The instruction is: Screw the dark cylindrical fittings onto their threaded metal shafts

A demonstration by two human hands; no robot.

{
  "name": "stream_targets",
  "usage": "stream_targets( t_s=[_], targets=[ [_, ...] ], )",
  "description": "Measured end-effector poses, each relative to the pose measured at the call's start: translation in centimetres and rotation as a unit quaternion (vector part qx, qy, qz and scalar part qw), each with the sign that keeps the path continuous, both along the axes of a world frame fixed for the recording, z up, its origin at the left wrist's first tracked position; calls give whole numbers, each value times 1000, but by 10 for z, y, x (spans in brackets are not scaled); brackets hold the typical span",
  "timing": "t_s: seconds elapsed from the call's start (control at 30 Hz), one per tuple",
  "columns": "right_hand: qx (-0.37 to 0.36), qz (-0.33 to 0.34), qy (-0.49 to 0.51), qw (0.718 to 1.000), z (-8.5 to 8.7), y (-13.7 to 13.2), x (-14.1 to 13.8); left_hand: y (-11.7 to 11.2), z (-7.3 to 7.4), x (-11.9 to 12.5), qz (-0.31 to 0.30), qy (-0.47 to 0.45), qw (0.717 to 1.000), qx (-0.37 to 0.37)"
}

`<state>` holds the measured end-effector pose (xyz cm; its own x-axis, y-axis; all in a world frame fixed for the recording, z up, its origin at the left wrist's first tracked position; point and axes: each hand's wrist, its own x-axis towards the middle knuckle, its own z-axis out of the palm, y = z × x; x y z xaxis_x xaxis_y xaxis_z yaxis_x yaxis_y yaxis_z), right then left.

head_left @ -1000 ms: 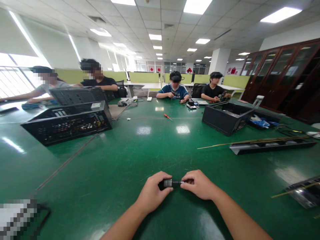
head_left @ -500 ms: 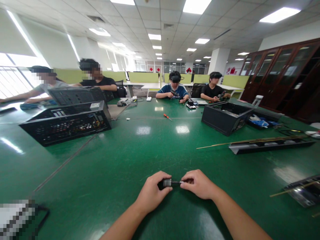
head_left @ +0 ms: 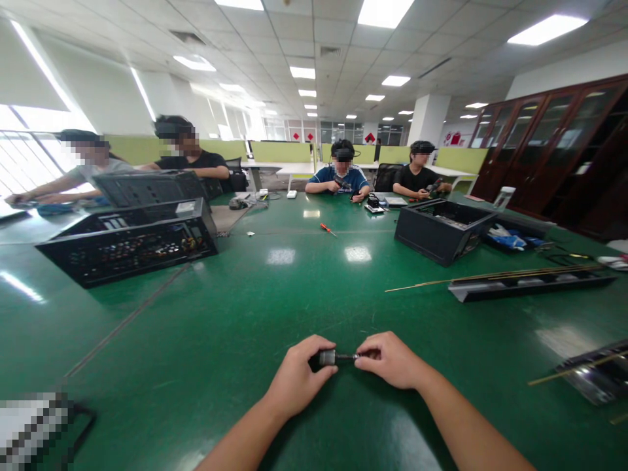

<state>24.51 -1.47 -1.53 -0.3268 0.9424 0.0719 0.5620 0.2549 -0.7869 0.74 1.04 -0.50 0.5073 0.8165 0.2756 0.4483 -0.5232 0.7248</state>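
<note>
Low in the middle of the head view, my left hand (head_left: 301, 374) is closed around a short dark cylindrical tool with a grey collar (head_left: 327, 358). A thin dark shaft (head_left: 345, 357) comes out of the collar and points right. My right hand (head_left: 387, 360) pinches the shiny far end of that shaft between thumb and fingers. The tool lies level, just over the green table (head_left: 275, 301). Its back end is hidden in my left palm, and my right fingers cover the shaft's tip, so its exact kind is unclear.
An orange-handled screwdriver (head_left: 327, 229) lies farther off. Black computer cases stand left (head_left: 142, 245) and right (head_left: 432, 229). A dark metal channel (head_left: 530, 286) with thin brass-coloured rods lies right. Several co-workers sit around the table.
My hands and the tool hold nearly the same position. At the far left, a co-worker's outstretched arm has drawn in slightly.
</note>
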Motion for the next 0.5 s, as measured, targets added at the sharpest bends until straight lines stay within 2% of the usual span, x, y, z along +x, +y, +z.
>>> stream_targets(
  t_s=[0.5],
  targets=[
    [-2,3,5,1000,4,-1,2,1,-2,-1,-1,-8,1000,0]
  ],
)
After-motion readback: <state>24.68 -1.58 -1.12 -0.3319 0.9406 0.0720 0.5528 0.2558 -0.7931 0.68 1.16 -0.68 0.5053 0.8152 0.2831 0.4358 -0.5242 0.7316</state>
